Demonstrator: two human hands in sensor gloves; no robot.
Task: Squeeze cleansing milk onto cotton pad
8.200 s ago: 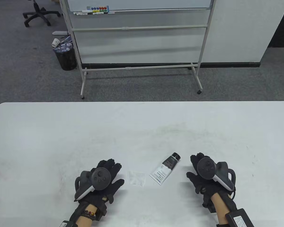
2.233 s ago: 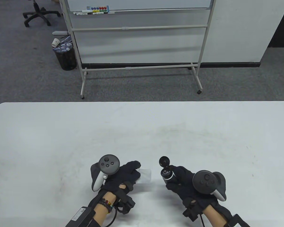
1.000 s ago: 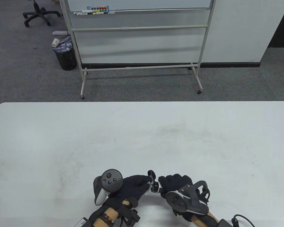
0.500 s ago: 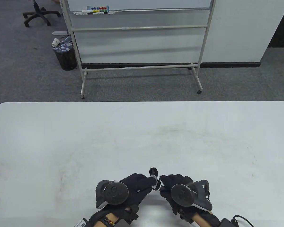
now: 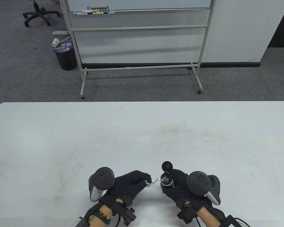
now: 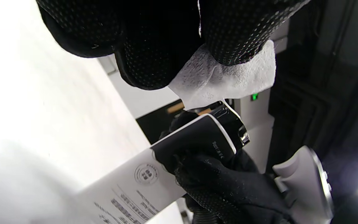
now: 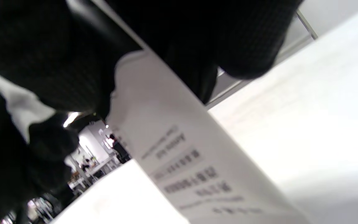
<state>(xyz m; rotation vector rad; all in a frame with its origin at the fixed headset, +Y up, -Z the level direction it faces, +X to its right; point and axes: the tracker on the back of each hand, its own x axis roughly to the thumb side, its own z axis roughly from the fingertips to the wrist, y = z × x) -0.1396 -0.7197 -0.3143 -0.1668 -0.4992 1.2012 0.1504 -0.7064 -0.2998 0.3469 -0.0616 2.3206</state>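
Observation:
My right hand (image 5: 179,186) grips the cleansing milk tube (image 5: 166,181), a white tube with a black upper part; its black flip cap (image 5: 166,166) stands open. The tube also shows in the left wrist view (image 6: 179,155) and in the right wrist view (image 7: 179,161). My left hand (image 5: 132,184) pinches the white cotton pad (image 5: 149,183) between its fingertips, just left of the tube's nozzle. In the left wrist view the pad (image 6: 225,77) hangs right above the nozzle, and a thin white strand of milk (image 5: 157,180) runs from nozzle to pad.
The white table (image 5: 142,132) stretches far beyond my hands. Past its far edge stand a whiteboard frame (image 5: 139,47), a black bin (image 5: 65,56) and an office chair (image 5: 36,14) on grey carpet.
Since half a second ago my hands have drawn apart: the tube moved right and stands more upright, the pad moved left, and a strand of milk now stretches between them.

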